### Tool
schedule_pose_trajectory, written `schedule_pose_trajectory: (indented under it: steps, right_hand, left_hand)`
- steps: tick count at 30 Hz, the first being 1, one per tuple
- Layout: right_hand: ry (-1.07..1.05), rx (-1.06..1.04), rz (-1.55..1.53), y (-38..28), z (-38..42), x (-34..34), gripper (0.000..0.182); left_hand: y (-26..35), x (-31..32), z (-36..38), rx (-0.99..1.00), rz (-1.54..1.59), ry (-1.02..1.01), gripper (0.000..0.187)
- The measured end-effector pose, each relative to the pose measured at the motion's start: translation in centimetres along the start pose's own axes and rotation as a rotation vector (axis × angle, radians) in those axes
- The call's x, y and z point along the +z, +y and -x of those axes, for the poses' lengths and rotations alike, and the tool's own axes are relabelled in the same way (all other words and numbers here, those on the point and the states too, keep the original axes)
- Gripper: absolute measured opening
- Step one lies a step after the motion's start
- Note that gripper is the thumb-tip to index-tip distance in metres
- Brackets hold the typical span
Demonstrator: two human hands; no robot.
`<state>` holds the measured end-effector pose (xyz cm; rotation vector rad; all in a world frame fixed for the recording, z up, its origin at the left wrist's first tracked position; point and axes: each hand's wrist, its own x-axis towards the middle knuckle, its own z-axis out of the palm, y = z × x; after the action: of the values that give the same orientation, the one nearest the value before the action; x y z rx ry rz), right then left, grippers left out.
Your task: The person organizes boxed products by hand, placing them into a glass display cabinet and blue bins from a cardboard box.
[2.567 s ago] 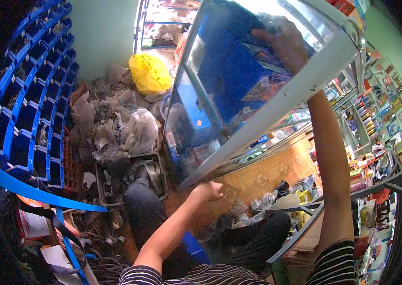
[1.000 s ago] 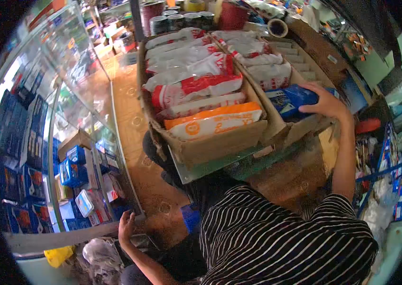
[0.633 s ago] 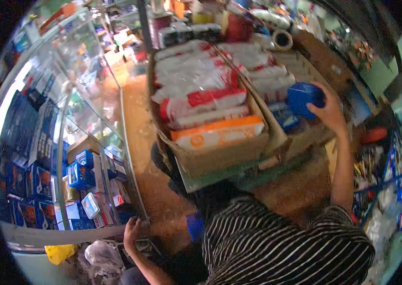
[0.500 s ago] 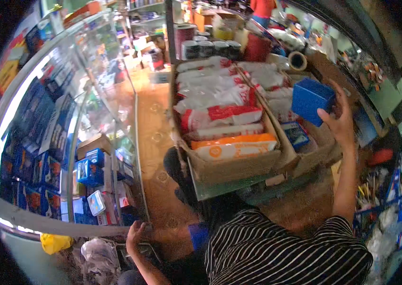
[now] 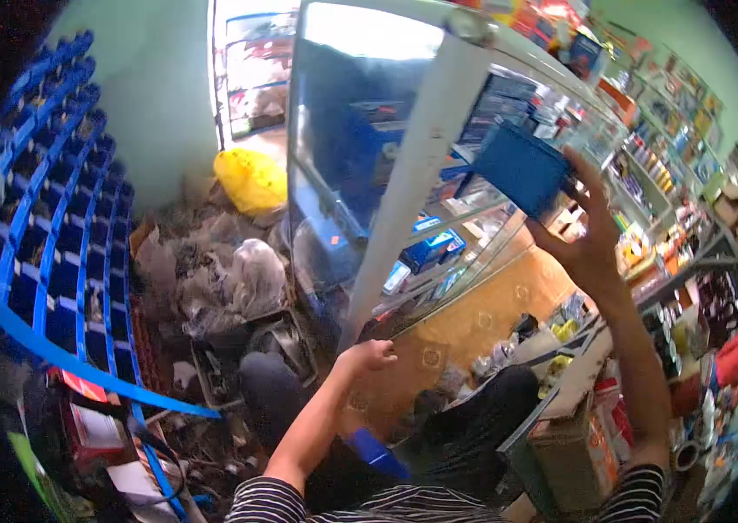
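Observation:
A blue box (image 5: 521, 166) is held up in my right hand (image 5: 591, 235), thumb on its lower edge and fingers on its right side. It overlaps the glass display cabinet (image 5: 426, 166) in this view. My left hand (image 5: 369, 356) is low by the foot of the cabinet's white corner post, its fingers curled in. I cannot tell what, if anything, lies inside those fingers. More blue boxes (image 5: 430, 248) stand behind the cabinet's glass.
Blue racks of small bins (image 5: 64, 235) line the left wall. Crumpled plastic bags (image 5: 251, 279) and a yellow bag (image 5: 251, 180) lie beside the cabinet. At lower right stands a cardboard box (image 5: 565, 458) of packages. Tiled floor (image 5: 465, 318) shows between my knees and the cabinet.
My view has swung left, from the carton of packages to the cabinet corner and bin racks. The blue box has come along in my right hand, now in front of the cabinet.

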<state>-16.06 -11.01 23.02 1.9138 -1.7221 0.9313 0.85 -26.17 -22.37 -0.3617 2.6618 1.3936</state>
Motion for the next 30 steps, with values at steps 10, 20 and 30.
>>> schedule_pose_trajectory:
  steps: [10,20,30]
  right_hand:
    - [0.181,0.022,-0.148,1.1,-8.8,8.7,0.088]
    - [0.044,-0.104,-0.335,2.1,-10.2,13.6,0.06]
    - [0.047,-0.044,0.105,8.6,-12.7,23.5,0.109]
  left_hand:
    - [-2.5,-1.5,-2.2,0.036,-0.132,0.131,0.048]
    - [0.6,-2.4,0.2,-0.075,-0.167,0.067,0.035]
    - [6.3,-5.0,3.1,-0.059,0.108,0.075,0.046]
